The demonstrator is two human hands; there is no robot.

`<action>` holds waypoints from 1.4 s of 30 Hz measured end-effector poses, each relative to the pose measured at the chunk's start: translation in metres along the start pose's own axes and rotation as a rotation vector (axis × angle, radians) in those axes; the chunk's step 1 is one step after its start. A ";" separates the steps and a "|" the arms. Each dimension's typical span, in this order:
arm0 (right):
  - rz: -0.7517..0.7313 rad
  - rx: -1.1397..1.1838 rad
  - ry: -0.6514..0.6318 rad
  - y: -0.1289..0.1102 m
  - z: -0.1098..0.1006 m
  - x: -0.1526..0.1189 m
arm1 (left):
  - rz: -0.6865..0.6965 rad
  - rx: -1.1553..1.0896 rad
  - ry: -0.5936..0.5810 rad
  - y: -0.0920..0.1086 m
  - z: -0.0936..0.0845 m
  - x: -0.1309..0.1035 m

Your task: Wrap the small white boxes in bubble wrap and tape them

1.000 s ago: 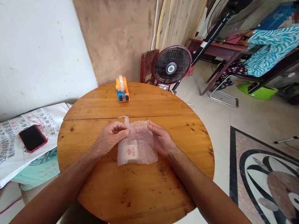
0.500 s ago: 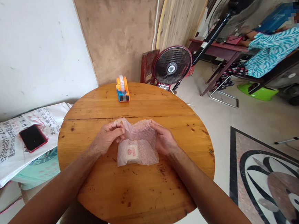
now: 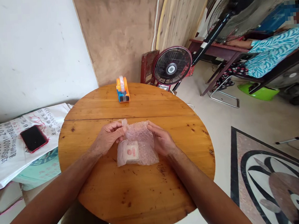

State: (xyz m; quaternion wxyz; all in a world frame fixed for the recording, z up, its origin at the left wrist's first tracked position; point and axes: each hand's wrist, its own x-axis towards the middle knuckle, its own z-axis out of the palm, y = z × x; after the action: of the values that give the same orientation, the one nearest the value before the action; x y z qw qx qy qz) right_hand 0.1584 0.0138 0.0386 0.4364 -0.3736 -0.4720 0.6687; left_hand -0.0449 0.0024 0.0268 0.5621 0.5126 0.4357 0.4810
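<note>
bubble wrap (image 3: 148,154) lies between both hands, left hand (image 3: 110,137) pinching its ten-o'clock corner, right hand (image 3: 164,139) gripping at two o'clock.

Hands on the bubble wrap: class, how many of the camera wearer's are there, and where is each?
2. The left hand pinches the bubble wrap at its far left corner; the right hand holds its right side. Some fingers are partly hidden.

Left grip (image 3: 110,136) and right grip (image 3: 163,139) hold bubble wrap (image 3: 147,150).
</note>
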 end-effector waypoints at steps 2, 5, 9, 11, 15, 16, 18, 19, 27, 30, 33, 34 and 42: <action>-0.046 -0.004 0.060 -0.001 -0.005 0.003 | 0.002 -0.049 0.008 -0.002 -0.003 0.002; -0.118 -0.025 0.140 -0.002 -0.015 0.008 | -0.007 -0.110 0.059 -0.003 -0.007 0.004; -0.141 -0.087 0.152 0.000 -0.018 0.010 | -0.043 -0.091 0.099 -0.001 -0.007 0.003; -0.126 -0.072 0.119 0.001 -0.015 0.009 | -0.019 0.031 0.099 0.000 -0.003 0.002; -0.070 -0.005 0.015 0.002 -0.006 0.005 | 0.048 0.125 0.062 0.000 0.004 0.000; -0.058 0.000 -0.009 0.003 -0.005 0.004 | 0.042 0.117 0.050 0.000 0.005 0.000; -0.036 -0.008 -0.040 0.003 -0.003 0.003 | 0.011 0.097 0.028 -0.001 0.005 0.000; -0.029 -0.010 -0.044 0.003 -0.003 0.002 | -0.004 0.082 0.010 -0.001 0.005 0.000; -0.122 0.058 0.121 0.001 -0.015 0.010 | -0.108 -0.296 0.121 -0.002 -0.011 0.008; -0.117 0.013 0.252 0.004 -0.024 0.015 | -0.170 -0.416 0.295 0.000 -0.019 0.012; -0.057 -0.070 0.330 0.006 -0.029 0.020 | -0.210 -0.372 0.383 0.000 -0.022 0.015; -0.036 -0.096 0.344 0.005 -0.030 0.021 | -0.215 -0.355 0.393 0.000 -0.023 0.015; -0.045 -0.480 0.227 0.001 -0.033 0.010 | -0.164 -0.028 0.291 0.000 -0.019 0.009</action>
State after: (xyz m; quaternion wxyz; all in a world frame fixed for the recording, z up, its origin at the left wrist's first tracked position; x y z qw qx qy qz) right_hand 0.1851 0.0333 0.0278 0.4000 -0.5287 -0.5733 0.4814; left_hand -0.0623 0.0143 0.0250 0.5373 0.3925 0.5462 0.5089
